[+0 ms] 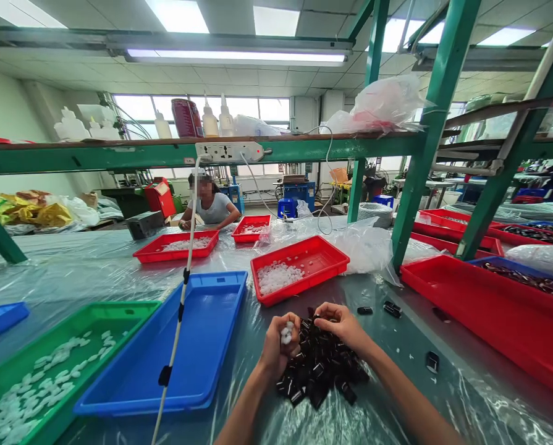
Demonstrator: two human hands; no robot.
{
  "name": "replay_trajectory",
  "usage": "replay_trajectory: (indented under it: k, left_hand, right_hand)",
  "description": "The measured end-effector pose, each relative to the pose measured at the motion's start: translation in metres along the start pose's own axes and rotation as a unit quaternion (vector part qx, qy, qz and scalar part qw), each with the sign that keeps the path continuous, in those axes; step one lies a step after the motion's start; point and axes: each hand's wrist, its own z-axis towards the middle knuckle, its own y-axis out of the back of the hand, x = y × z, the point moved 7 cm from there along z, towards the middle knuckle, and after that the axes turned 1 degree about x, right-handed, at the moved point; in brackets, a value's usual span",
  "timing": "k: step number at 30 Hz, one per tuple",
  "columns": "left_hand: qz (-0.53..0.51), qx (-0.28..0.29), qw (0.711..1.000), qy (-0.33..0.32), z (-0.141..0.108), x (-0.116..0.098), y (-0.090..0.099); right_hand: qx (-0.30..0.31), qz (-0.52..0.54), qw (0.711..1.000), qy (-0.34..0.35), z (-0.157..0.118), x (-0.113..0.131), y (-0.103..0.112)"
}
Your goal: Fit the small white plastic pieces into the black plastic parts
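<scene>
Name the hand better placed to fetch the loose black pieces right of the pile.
Probably the right hand: it is nearer those black pieces, while the left hand is gripping white pieces.

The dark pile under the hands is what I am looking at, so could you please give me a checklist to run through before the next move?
1. Left hand closed around small white pieces: ok, they show in its curled fingers.
2. Right hand gripping a single dark piece: cannot tell, its fingertips merge with the pile behind.
3. Dark pile within reach of both hands: ok.
4. Red tray beyond the pile holding white pieces: ok.
5. All dark pieces gathered: not ok, a stray piece and others lie right of the pile.
</scene>
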Motion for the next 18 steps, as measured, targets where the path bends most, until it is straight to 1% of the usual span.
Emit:
replay_trajectory:
  k: [1,3,4,5,6,7,9,11,12,13,14,15,18]
  left_hand:
    - [-0.018,-0.012,1.000,-0.005,0.001,-0.004,0.004]
    - [-0.050,-0.050,0.997,-0.009,0.002,-0.009,0.014]
    - [-0.069,-0.074,0.995,-0.007,0.003,-0.010,0.020]
    - [-0.091,-0.095,0.991,-0.001,0.003,-0.011,0.025]
    - [-0.115,-0.114,0.987,0.007,0.003,-0.011,0.030]
    - [-0.141,-0.128,0.982,0.015,0.003,-0.010,0.034]
    - [-0.187,-0.144,0.971,0.028,0.003,-0.011,0.039]
    - [-0.216,-0.151,0.964,0.034,0.002,-0.012,0.040]
    - [-0.225,-0.152,0.962,0.036,0.002,-0.013,0.039]
    - [-0.231,-0.152,0.960,0.037,0.002,-0.013,0.038]
    - [-0.233,-0.153,0.960,0.037,0.002,-0.013,0.036]
    - [-0.233,-0.153,0.960,0.038,0.003,-0.013,0.034]
    - [-0.225,-0.157,0.961,0.031,0.002,-0.012,0.030]
  right_hand:
    - [0.017,-0.057,0.998,0.006,-0.002,0.004,-0.002]
    - [0.036,-0.173,0.984,0.028,-0.007,0.011,-0.001]
    - [0.032,-0.224,0.973,0.040,-0.010,0.015,0.005]
    - [0.021,-0.269,0.962,0.048,-0.013,0.017,0.016]
    - [0.002,-0.310,0.950,0.046,-0.016,0.018,0.032]
    - [-0.017,-0.352,0.935,0.031,-0.021,0.016,0.053]
    - [-0.040,-0.443,0.895,-0.028,-0.035,0.008,0.100]
    - [-0.025,-0.522,0.848,-0.092,-0.057,-0.003,0.145]
    - [-0.014,-0.547,0.829,-0.113,-0.070,-0.007,0.162]
    - [0.002,-0.562,0.817,-0.127,-0.083,-0.012,0.176]
    - [0.014,-0.568,0.812,-0.132,-0.096,-0.015,0.185]
    - [0.024,-0.566,0.813,-0.132,-0.107,-0.018,0.190]
    - [0.023,-0.549,0.827,-0.123,-0.130,-0.024,0.192]
